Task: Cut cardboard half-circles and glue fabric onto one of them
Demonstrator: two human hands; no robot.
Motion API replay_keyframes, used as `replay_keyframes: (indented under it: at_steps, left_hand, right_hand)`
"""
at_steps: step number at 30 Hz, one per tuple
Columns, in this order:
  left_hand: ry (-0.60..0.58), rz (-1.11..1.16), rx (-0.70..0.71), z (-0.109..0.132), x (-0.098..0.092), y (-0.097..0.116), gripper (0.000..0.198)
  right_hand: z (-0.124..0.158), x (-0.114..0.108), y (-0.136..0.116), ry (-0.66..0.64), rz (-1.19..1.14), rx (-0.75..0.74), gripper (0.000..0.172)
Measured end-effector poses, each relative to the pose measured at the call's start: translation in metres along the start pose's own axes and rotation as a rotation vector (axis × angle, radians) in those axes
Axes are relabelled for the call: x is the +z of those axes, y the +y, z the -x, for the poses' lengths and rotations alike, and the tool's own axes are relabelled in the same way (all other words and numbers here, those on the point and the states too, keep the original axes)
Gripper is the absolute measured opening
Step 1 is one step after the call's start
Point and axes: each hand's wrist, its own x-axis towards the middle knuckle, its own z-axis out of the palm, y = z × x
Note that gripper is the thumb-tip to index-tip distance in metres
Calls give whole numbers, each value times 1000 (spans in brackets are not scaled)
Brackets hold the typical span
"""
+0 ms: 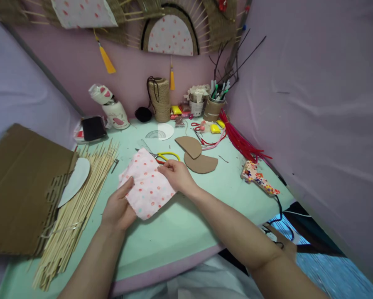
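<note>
A pink cloth with red dots (149,182) is stretched between my two hands, above the pale green table. My left hand (119,207) grips its lower left side, with the thumb on top and the fingers underneath. At the cloth's upper right edge, my right hand (177,176) pinches the fabric. Scissors with yellow handles (169,154) lie just beyond the cloth, partly covered by it. Two brown cardboard pieces with curved edges (189,146) (205,163) overlap to the right of the scissors.
Thin wooden sticks (77,211) and a large cardboard sheet (24,191) lie at the left. A floral glue gun (259,178) and red pipe cleaners (239,139) are at the right. Twine (160,99), a white bottle (116,114) and a brown pot of pens (213,109) stand at the back.
</note>
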Motion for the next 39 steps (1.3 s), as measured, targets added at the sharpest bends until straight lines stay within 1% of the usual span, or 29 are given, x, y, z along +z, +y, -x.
replay_keyframes:
  at_steps: [2,4,6,8,11,13,14,17,18,20,23,26,28,29,30,31,32,34,36,38,39]
  left_hand:
    - [-2,26,12,0,0,-1,54]
    - [-28,47,13,0,1,-1,53]
    - [-54,52,5,0,1,1,52]
    - [-47,48,10,3,-1,6,51]
    - [-21,51,74,10,-9,14,51]
    - [-30,65,131,16,-16,20,50]
    - [-35,73,151,19,-20,22,50]
    - [-5,99,178,23,-27,26,50]
    - [10,105,182,24,-28,27,50]
    - [22,116,189,25,-30,27,50]
    - [10,148,171,25,-32,28,49]
    - [-15,171,137,24,-37,29,50]
    - [-33,172,126,24,-38,29,53]
    - [-31,174,129,24,-38,29,54]
    - [-16,179,135,25,-36,29,56]
    - [13,188,144,25,-33,29,58]
    - [50,197,153,26,-30,29,59]
    - [120,210,173,27,-22,27,60]
    - [154,213,178,28,-15,24,59]
    - [161,212,176,28,-10,22,58]
    - [165,214,173,28,-9,21,58]
  right_hand:
    - [-1,0,0,15,-1,-3,29]
    - [-1,0,0,21,-4,-7,30]
    - [-2,-1,1,30,45,-26,33]
    - [-2,-3,1,50,131,-55,37]
    - [-2,-8,-1,92,235,-93,42]
    - [-3,-13,-4,107,287,-113,40]
    - [-5,-16,-6,108,324,-125,36]
    - [-15,-21,-15,68,465,-156,14]
    - [-19,-22,-17,42,518,-163,10]
    - [-27,-21,-22,-18,620,-170,10]
    - [-35,-13,-24,-79,751,-157,11]
    - [-36,-5,-22,-106,856,-132,13]
    - [-35,-9,-23,-106,908,-123,17]
    - [-35,-17,-24,-99,932,-116,20]
    - [-36,-29,-26,-82,959,-101,23]
    - [-37,-46,-27,-59,992,-72,25]
    - [-38,-68,-29,-26,1034,-23,27]
    - [-43,-120,-30,70,1135,119,30]
    - [-49,-171,-27,125,1236,266,32]
    - [-55,-210,-19,107,1303,380,31]
    - [-58,-223,-13,88,1328,422,30]
